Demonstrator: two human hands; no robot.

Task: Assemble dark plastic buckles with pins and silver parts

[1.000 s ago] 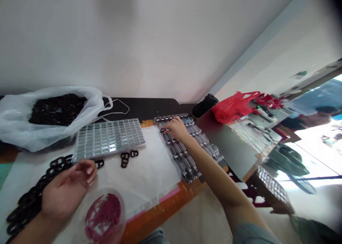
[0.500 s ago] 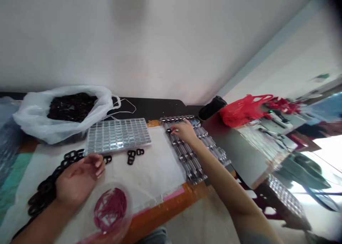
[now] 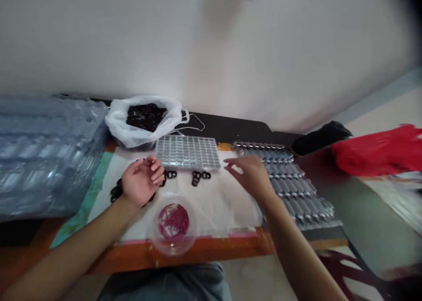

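My right hand (image 3: 250, 174) hangs over the white sheet (image 3: 224, 208), its fingers apart and empty, close to the right end of a grey tray (image 3: 187, 152) holding rows of small shiny pieces. To the right lie clear trays of metal-and-black parts (image 3: 293, 182), which my hand does not touch. My left hand (image 3: 142, 181) lies palm up, loosely curled, over a black chain of linked rings (image 3: 115, 194). Beside its fingertips are loose black links (image 3: 171, 174), with more (image 3: 197, 178) further right. A round clear tub of magenta pieces (image 3: 173, 224) stands below.
A white plastic bag of black pieces (image 3: 145, 121) stands behind the grey tray. A tall stack of clear trays (image 3: 46, 156) fills the left. A black object (image 3: 319, 137) and a red bag (image 3: 376, 149) lie at the right. The table's orange front edge (image 3: 184, 252) runs below.
The view has swung left, bringing the clear stack in. My right hand has left the clear trays and moved onto the white sheet. My left hand has moved away from the near end of the chain.
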